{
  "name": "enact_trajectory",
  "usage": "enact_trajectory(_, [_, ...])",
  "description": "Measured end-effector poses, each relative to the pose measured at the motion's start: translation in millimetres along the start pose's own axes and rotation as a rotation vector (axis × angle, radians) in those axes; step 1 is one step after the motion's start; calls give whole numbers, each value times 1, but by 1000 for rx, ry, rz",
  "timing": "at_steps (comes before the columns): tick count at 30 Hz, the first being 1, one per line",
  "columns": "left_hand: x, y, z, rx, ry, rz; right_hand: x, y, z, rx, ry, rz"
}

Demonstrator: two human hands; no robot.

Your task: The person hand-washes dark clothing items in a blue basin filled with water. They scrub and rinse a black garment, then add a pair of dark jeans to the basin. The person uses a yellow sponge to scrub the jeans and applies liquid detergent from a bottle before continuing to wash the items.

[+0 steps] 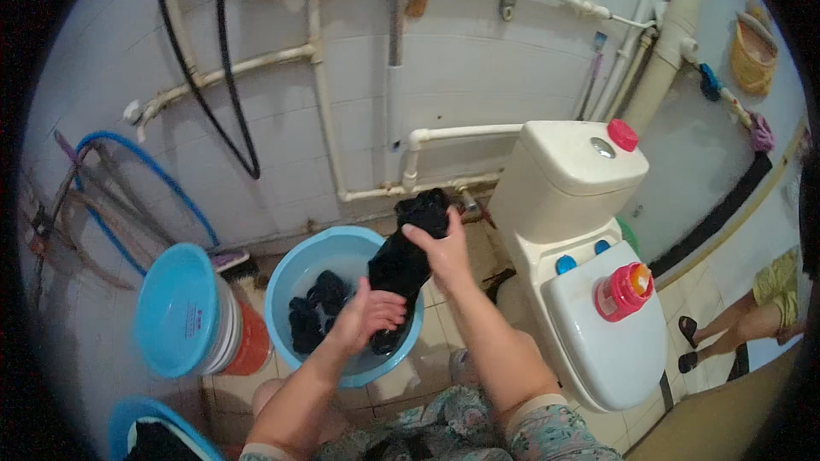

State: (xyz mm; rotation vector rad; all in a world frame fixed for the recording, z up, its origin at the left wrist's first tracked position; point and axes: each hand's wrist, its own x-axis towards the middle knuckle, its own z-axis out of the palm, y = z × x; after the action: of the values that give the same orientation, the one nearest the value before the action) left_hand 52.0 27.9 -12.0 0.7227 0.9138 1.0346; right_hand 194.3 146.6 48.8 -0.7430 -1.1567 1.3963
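Note:
A wet-looking black cloth (398, 261), possibly a garment, hangs over the right side of a light blue basin (286, 260) on the floor. My right hand (443, 253) is closed around its bunched upper end, thumb across the front. Lower down, my left hand (371, 318) lies against the cloth with its fingers stretched out flat. The cloth's lower end reaches into the basin. More black cloth (318, 303) sits in water on the basin's left side.
Left of the basin, a blue basin (175, 312) tops an orange-and-white bucket (243, 337). A toilet (589, 350) stands right, with a red jar (623, 292) on its lid. Pipes (325, 128) line the wall. Another person's legs (726, 346) show far right.

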Motion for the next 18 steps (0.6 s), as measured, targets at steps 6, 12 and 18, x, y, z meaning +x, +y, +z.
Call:
enact_trajectory(6, [3, -11, 11, -1093, -588, 199, -58, -30, 24, -401, -625, -137])
enact_trajectory(12, [-16, 17, 23, -860, -176, 256, -92, -20, 30, -923, -822, -562])
enact_trajectory(18, [-16, 17, 5, -1072, -21, 272, -95, -58, -23, -1224, -672, -525])
